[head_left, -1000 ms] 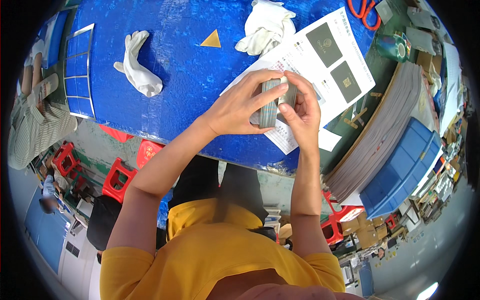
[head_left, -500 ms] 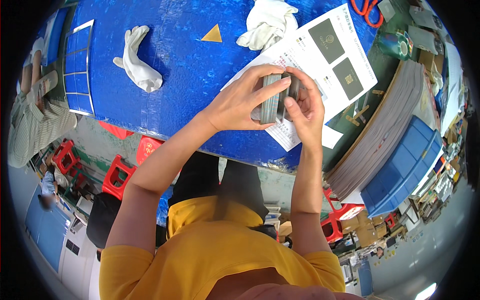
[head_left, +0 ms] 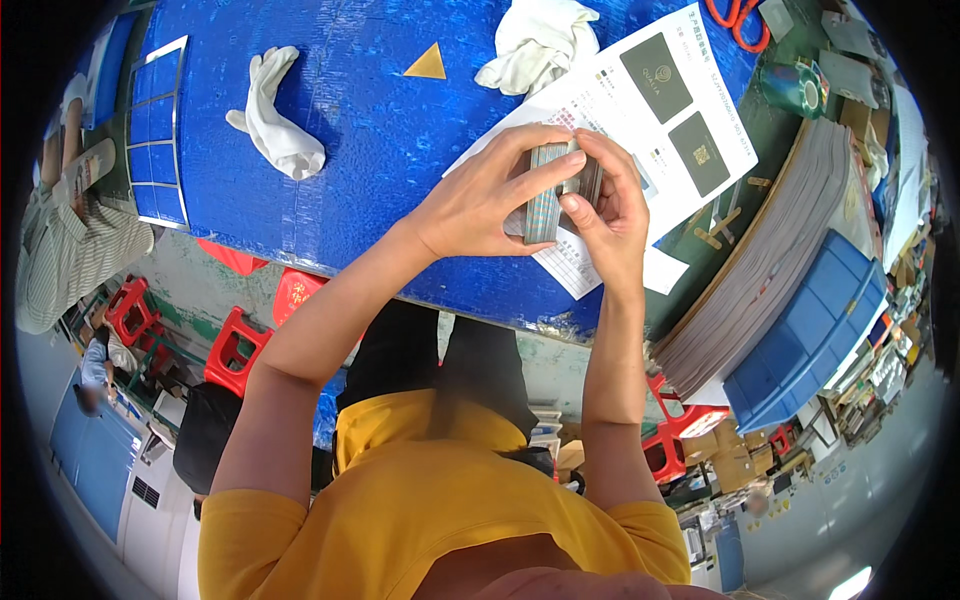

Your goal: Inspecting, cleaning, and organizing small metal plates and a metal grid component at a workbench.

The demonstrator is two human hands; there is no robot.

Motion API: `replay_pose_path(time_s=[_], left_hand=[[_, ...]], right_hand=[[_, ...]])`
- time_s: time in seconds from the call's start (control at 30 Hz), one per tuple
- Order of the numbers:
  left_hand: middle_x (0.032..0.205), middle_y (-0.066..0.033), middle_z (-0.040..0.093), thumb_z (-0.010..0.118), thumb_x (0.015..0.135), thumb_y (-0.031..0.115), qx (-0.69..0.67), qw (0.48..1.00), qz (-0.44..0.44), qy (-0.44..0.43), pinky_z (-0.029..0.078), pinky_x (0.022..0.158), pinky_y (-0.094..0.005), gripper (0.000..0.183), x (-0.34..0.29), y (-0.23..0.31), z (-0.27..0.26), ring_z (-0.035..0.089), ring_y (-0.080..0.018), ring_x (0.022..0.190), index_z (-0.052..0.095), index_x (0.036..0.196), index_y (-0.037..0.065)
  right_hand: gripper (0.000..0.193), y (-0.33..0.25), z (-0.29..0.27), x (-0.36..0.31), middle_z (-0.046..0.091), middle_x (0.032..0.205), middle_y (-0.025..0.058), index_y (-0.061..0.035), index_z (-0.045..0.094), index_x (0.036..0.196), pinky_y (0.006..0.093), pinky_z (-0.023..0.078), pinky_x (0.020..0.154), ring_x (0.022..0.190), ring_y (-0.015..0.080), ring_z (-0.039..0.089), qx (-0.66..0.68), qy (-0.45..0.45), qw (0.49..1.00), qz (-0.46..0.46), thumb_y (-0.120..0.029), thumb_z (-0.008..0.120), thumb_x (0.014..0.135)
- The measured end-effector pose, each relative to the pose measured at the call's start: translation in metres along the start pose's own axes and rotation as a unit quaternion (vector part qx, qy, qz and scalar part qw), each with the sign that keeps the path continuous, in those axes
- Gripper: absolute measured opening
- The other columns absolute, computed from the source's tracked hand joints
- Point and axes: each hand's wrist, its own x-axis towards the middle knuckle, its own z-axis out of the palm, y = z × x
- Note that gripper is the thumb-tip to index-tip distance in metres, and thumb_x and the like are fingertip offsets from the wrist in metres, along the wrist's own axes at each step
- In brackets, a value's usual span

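Note:
A thick stack of small cards (head_left: 543,212), its layered grey edges facing up, stands over the blue table. My left hand (head_left: 478,192) is closed round its left side, with the thumb lying across the top. On the right, my right hand (head_left: 620,205) is closed round a darker, thinner batch of cards (head_left: 590,183), its fingertips near the left hand's at the far end. The right thumb rests near the left thumb's tip. Beneath both hands lies a white printed sheet (head_left: 620,120) picturing two dark cards. The palms hide the lower part of the cards.
White gloves (head_left: 275,125) (head_left: 540,45) and a gold triangle (head_left: 427,62) lie on the blue table (head_left: 370,130). Red-handled scissors (head_left: 740,25), a tape roll (head_left: 805,90), a tall paper pile (head_left: 770,250) and a blue bin (head_left: 800,330) are at right. A metal frame (head_left: 157,135) lies left.
The darker batch and the thick stack have come closer together, narrowing the gap between them. My right thumb has moved slightly left and the stack's edges now face up more.

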Motion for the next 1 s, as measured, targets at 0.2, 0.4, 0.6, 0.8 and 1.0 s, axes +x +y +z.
replay_pose_path(time_s=[0.2,0.4,0.6,0.8,1.0], left_hand=[[0.141,-0.0169,0.039,0.087,0.059,0.019,0.008,1.0,0.001,-0.013,0.043,0.102,-0.0475,0.101,-0.002,-0.001,0.001,0.044,-0.0378,0.127,0.034,0.144,0.022],[0.141,-0.0159,0.04,0.088,0.059,0.021,0.012,1.0,-0.005,-0.019,0.043,0.102,-0.0477,0.1,-0.001,0.0,0.001,0.043,-0.0376,0.128,0.034,0.144,0.021],[0.141,-0.0156,0.039,0.088,0.058,0.022,0.012,1.0,-0.007,-0.023,0.042,0.103,-0.0474,0.101,-0.002,-0.001,0.0,0.043,-0.0374,0.128,0.034,0.144,0.02],[0.142,-0.0165,0.039,0.087,0.059,0.021,0.009,0.999,-0.019,-0.035,0.042,0.103,-0.0478,0.101,-0.001,0.0,0.0,0.043,-0.038,0.128,0.034,0.145,0.021],[0.14,-0.0182,0.04,0.086,0.06,0.02,0.006,1.0,-0.006,-0.023,0.042,0.101,-0.0473,0.102,-0.002,-0.003,0.004,0.044,-0.0387,0.126,0.032,0.146,0.025]], right_hand=[[0.046,0.0,0.0,-0.002,0.048,0.134,0.0127,-0.0005,0.056,0.128,0.0348,0.042,0.102,0.125,0.0236,0.049,0.03,0.002,1.0,-0.001,-0.011,0.07,0.086],[0.037,0.004,-0.006,-0.002,0.052,0.135,0.0143,0.0003,0.057,0.128,0.03,0.043,0.094,0.119,0.0199,0.052,-0.024,0.008,0.998,-0.052,-0.01,0.06,0.092],[0.038,0.0,-0.007,-0.005,0.054,0.132,0.0148,-0.0001,0.057,0.128,0.0208,0.046,0.068,0.082,0.0089,0.055,-0.009,0.014,1.0,-0.016,-0.01,0.063,0.091],[0.041,-0.001,-0.004,-0.003,0.052,0.134,0.0139,-0.0012,0.059,0.127,0.0199,0.044,0.065,0.076,0.006,0.051,0.005,0.005,1.0,-0.016,-0.012,0.067,0.089],[0.045,0.007,0.006,-0.003,0.049,0.133,0.0105,-0.0043,0.059,0.129,0.0219,0.042,0.07,0.072,0.0056,0.044,-0.007,-0.01,0.999,-0.038,-0.017,0.07,0.087]])
